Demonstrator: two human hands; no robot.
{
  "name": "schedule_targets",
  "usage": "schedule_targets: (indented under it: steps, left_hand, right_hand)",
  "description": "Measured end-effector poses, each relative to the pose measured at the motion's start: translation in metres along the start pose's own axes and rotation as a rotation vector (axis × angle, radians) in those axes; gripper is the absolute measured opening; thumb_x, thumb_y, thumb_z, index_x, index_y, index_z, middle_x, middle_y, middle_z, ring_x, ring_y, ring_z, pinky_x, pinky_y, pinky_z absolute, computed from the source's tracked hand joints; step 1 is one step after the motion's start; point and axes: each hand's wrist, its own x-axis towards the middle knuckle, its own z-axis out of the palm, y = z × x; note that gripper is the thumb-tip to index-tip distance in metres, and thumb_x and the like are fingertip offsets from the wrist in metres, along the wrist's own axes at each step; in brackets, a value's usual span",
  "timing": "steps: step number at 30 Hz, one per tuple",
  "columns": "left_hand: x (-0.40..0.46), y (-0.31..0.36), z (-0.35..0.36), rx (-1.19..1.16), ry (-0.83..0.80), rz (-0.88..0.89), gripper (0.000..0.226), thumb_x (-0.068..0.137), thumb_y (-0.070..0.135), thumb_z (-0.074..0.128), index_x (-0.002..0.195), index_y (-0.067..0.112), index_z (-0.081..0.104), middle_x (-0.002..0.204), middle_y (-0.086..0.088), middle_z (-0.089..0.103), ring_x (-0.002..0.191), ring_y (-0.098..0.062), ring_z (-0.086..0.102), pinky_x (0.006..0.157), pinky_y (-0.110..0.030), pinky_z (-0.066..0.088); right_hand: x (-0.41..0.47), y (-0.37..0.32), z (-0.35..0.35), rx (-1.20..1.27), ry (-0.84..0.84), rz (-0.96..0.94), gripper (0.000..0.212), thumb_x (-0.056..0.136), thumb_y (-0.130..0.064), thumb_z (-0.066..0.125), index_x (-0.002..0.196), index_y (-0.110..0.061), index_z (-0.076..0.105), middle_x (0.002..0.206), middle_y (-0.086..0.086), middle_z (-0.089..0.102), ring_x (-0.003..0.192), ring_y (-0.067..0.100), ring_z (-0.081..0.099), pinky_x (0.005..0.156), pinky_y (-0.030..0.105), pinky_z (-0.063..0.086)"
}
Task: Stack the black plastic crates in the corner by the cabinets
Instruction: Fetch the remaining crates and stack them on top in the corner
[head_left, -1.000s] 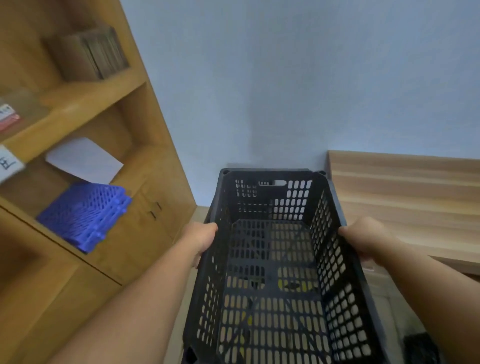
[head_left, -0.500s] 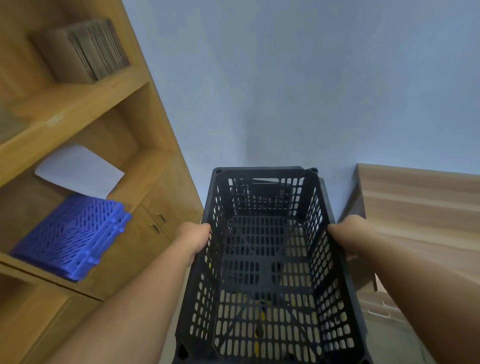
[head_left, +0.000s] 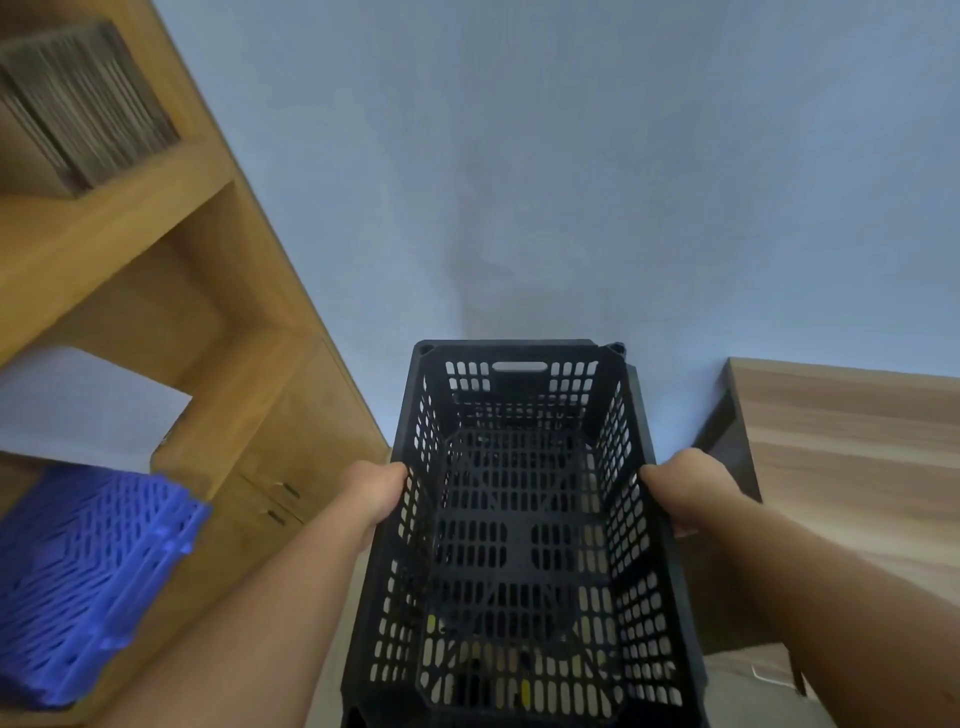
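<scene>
Fingers of 2 hands gripping black crate rims (opposite sides)

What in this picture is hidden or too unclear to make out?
All in the head view:
- Fingers of the left hand and right hand: curled out of sight round the black crate walls.
- Whatever lies under the crate: only bits show through its perforated floor.
- Blue crate on the shelf: blurred, cut by the left edge.
- Stack on the top shelf: too blurred to identify.

Wooden shelf — blue crate, paper
</scene>
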Motion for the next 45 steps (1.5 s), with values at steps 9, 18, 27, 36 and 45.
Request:
schedule_targets:
  steps: [9, 18, 27, 36, 45]
  left_hand:
    - [0.097, 0.053, -0.017, 0.064, -0.17, -0.001, 0.029, 0.106, 0.026, 0.052, 0.11, 0.002, 0.068, 0.107, -0.019, 0.076, 0.101, -0.037, 0.073, 0.101, -0.052, 0.058]
    - [0.149, 0.074, -0.012, 0.077, -0.194, -0.02, 0.029, 0.107, 0.028, 0.053, 0.111, 0.004, 0.068, 0.105, -0.017, 0.078, 0.098, -0.033, 0.075, 0.098, -0.051, 0.06]
    - [0.178, 0.073, 0.013, 0.049, -0.192, -0.065, 0.035, 0.102, 0.029, 0.059, 0.126, 0.004, 0.061, 0.115, -0.018, 0.075, 0.106, -0.036, 0.072, 0.102, -0.055, 0.057]
    - [0.183, 0.082, 0.017, 0.057, -0.137, -0.003, 0.012, 0.105, 0.014, 0.059, 0.094, 0.012, 0.06, 0.093, -0.013, 0.073, 0.088, -0.031, 0.071, 0.091, -0.048, 0.059]
    - [0.173, 0.09, 0.017, 0.208, -0.13, 0.096, 0.056, 0.101, 0.019, 0.064, 0.152, 0.005, 0.046, 0.121, -0.009, 0.056, 0.103, -0.028, 0.06, 0.087, -0.041, 0.054]
  right_hand:
    - [0.058, -0.052, 0.026, 0.005, 0.097, 0.089, 0.033, 0.098, -0.027, 0.052, 0.08, -0.001, 0.062, 0.076, 0.015, 0.069, 0.061, 0.03, 0.07, 0.052, 0.034, 0.057]
    - [0.107, -0.074, 0.041, -0.035, 0.088, 0.128, 0.036, 0.098, -0.03, 0.052, 0.078, -0.001, 0.062, 0.072, 0.013, 0.067, 0.062, 0.027, 0.069, 0.054, 0.03, 0.052]
    - [0.141, -0.075, 0.045, -0.096, 0.05, 0.117, 0.037, 0.097, -0.032, 0.052, 0.087, 0.001, 0.064, 0.079, 0.013, 0.065, 0.069, 0.027, 0.061, 0.064, 0.032, 0.048]
    - [0.155, -0.074, 0.051, -0.078, 0.021, 0.089, 0.035, 0.096, -0.029, 0.052, 0.091, 0.002, 0.067, 0.076, 0.012, 0.065, 0.071, 0.026, 0.063, 0.056, 0.029, 0.046]
    - [0.14, -0.08, 0.058, -0.064, 0.068, 0.051, 0.057, 0.092, -0.036, 0.058, 0.138, -0.007, 0.045, 0.129, 0.019, 0.057, 0.109, 0.035, 0.062, 0.091, 0.047, 0.056]
